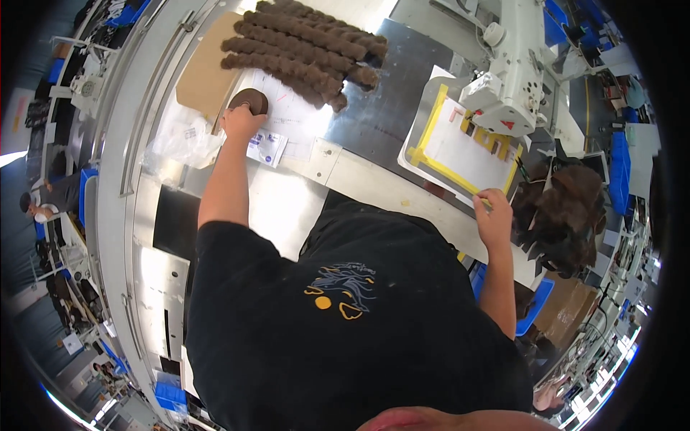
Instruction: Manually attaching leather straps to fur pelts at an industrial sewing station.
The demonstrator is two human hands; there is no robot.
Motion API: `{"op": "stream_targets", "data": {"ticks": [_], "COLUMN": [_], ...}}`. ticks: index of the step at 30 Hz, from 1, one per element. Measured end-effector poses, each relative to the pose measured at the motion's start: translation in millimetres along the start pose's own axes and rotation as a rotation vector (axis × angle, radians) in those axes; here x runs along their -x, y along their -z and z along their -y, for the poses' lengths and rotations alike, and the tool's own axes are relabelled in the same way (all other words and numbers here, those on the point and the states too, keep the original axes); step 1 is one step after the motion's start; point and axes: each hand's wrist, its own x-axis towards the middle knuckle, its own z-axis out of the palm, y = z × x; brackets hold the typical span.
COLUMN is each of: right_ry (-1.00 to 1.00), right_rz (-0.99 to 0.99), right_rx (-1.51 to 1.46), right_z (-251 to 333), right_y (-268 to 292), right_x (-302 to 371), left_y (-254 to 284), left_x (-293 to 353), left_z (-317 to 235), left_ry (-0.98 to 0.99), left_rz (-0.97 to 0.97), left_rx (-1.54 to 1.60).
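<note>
On the left, my left hand [243,122] closes over a dark brown, round, disc-like thing [251,97] lying on white papers. My fingers partly hide it. At the right, my right hand [493,215] pinches the near corner of a template board [467,154] edged in yellow tape, with a white sheet and several small brown strips on it. The board rests under the white sewing machine's head [496,100]. Part of the grip is hidden by my fingers.
Several fluffy brown fur strips [302,47] lie at the far left of the table, beside brown cardboard [205,65] and a clear plastic bag [183,144]. Dark brown leather-like pieces [568,208] are heaped at the right, near a blue bin [535,305].
</note>
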Motion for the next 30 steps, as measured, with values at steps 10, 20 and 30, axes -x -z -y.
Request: {"op": "stream_targets", "data": {"ticks": [10, 20, 30], "right_ry": [0.057, -0.267, -0.655], "right_rz": [0.332, 0.595, -0.085], "right_rx": [-0.713, -0.74, -0.299], "right_z": [130, 107, -133], "right_y": [-73, -89, 96], "right_x": [-74, -56, 28], "left_y": [90, 49, 73], "left_x": [152, 162, 66], "left_z": [-106, -130, -57], "left_ry": [-1.027, -1.092, -0.87], "left_rz": [0.023, 0.242, 0.844], "left_rx": [0.65, 0.636, 0.434]}}
